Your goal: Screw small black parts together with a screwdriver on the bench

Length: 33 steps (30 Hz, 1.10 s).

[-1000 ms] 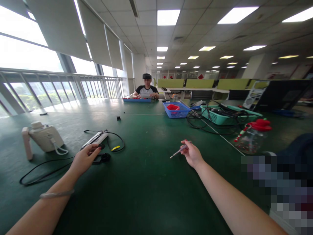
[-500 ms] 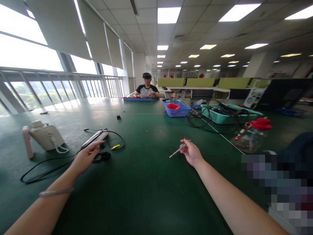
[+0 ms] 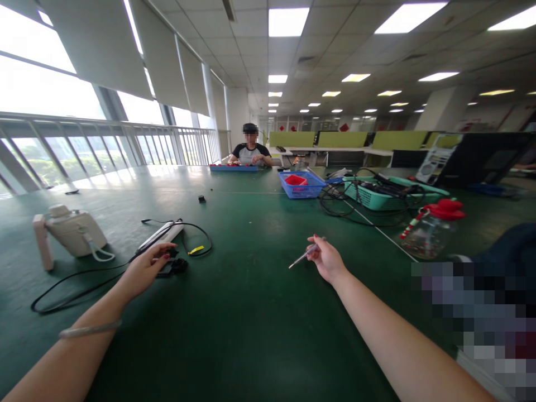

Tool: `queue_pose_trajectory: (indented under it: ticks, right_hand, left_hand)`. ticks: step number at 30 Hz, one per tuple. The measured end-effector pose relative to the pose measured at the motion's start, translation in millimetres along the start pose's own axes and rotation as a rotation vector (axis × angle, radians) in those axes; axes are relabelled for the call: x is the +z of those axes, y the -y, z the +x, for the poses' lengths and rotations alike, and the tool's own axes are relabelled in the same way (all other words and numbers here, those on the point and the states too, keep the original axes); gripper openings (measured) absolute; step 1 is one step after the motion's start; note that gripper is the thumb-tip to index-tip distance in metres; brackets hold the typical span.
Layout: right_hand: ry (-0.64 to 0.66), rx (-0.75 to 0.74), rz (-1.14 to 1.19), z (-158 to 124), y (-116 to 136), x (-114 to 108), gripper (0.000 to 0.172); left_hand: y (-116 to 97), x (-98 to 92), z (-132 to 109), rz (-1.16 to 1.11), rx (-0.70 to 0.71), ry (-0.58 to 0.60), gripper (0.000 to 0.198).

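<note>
My right hand (image 3: 326, 258) pinches a thin clear-handled screwdriver (image 3: 303, 254) above the green table (image 3: 251, 312), its tip pointing left. My left hand (image 3: 144, 271) reaches out to the left, fingers apart and holding nothing, its fingertips just short of a white flat device (image 3: 162, 235) with a black cord (image 3: 84, 285) looped around it. A black plug (image 3: 178, 267) and a yellow tag (image 3: 196, 249) lie beside the fingers.
A cream appliance with a handle (image 3: 69, 235) stands at far left. A blue basket (image 3: 302, 186), a teal basket with cables (image 3: 385, 196) and a clear jar with a red lid (image 3: 431, 226) sit at the right. A person (image 3: 250, 151) sits at the table's far end.
My left hand's fingers have stretched out toward the white device. My right hand with the screwdriver has barely moved.
</note>
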State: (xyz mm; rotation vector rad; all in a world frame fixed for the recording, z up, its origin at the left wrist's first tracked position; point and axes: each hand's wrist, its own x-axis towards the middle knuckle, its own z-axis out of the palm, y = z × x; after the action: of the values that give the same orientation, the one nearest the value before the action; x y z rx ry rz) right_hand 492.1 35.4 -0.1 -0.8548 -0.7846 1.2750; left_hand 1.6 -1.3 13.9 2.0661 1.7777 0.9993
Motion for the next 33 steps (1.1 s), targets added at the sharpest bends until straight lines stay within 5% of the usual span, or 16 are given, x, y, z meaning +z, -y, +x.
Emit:
queue_pose_trajectory:
  ticks: [20,33]
  right_hand:
    - [-0.004,-0.007,-0.005,-0.1,-0.6,1.1,0.017]
    - [0.001,-0.015,-0.024,-1.5,0.1,1.9,0.017]
  left_hand:
    - [-1.1,2.1,-0.4,-0.158,-0.029,0.012,0.049]
    - [-1.2,-1.1,-0.8,0.059,0.000,-0.026,0.046]
